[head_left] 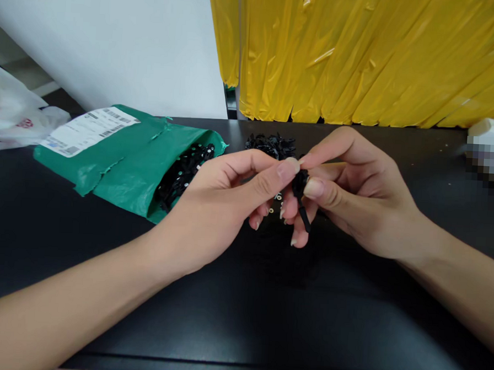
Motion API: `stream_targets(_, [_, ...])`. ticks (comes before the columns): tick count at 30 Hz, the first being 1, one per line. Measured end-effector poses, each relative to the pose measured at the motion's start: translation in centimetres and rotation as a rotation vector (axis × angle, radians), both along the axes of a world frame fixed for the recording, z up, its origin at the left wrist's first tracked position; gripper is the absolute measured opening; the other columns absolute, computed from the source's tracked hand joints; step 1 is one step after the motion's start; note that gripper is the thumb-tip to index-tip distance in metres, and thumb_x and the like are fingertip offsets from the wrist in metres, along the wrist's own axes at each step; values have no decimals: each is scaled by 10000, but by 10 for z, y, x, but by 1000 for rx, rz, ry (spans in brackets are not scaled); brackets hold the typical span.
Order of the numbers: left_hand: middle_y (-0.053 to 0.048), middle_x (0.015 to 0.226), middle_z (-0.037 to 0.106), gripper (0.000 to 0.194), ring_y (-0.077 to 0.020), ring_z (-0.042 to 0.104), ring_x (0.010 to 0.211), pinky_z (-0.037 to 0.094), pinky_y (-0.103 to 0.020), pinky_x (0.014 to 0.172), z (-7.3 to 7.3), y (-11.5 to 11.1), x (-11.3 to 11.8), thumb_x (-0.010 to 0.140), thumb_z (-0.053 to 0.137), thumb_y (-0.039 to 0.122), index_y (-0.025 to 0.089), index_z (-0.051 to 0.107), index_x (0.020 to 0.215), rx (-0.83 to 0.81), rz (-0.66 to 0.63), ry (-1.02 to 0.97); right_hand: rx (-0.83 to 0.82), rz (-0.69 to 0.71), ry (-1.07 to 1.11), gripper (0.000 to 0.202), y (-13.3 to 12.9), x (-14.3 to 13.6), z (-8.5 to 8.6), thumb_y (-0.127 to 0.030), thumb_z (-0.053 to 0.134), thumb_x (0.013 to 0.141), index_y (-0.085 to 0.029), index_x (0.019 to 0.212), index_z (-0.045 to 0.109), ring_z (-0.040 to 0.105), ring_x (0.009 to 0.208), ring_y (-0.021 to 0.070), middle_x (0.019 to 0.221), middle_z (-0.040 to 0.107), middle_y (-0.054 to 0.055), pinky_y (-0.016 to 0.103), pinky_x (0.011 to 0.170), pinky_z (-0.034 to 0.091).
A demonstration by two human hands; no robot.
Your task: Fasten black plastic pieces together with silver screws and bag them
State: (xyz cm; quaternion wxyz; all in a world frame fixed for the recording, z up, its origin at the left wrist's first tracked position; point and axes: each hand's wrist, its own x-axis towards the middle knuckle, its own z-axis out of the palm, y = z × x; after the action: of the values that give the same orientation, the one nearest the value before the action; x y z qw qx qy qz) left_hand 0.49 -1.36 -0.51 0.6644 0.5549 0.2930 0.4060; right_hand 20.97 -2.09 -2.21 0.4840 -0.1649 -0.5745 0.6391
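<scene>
we see the right hand (354, 199) pinching a black piece (305, 217) between thumb and fingers, mid-scene above the table (223, 322); its narrow end points near. the left hand (234, 192) has thumb and index pressed together at the piece's far end, we can't tell if on it. farther: a black pile (270, 145), small rings (271, 210) nearer. left: open green bag (127, 170), dark bits (185, 173) inside. far right: yellow strips (361, 53) hang.
</scene>
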Motion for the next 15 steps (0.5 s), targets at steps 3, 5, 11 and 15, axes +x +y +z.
stream_targets(3, [4,690,705,279,-92,546,595,438,-203,524,-2,3,-1,964,870,380,192,759,789,57,30,26,-32,-19,-28,98,0,0,2,-135,725,1054,-214,1084,675,840,764,143,868,840,-23,254,665,741])
stream_targets(5, [2,685,710,266,-94,554,590,442,-205,525,-3,4,-1,953,881,384,191,773,805,77,52,43,-48,-30,-46,99,0,0,2,-139,724,1056,-217,1079,668,838,722,135,869,848,-18,233,666,730])
stream_targets(11, [8,660,710,302,-86,600,561,467,-196,508,2,1,2,915,919,336,183,746,720,76,65,6,-49,-12,-21,122,-1,-2,1,-156,744,1045,-223,1110,666,839,746,145,867,843,-6,244,662,736])
stream_targets(15, [22,645,704,286,-103,669,547,572,-225,568,8,-4,4,892,936,276,178,743,706,33,55,-40,-69,10,-13,119,-3,-3,1,-172,742,1050,-222,1118,658,842,743,149,879,848,-6,256,652,740])
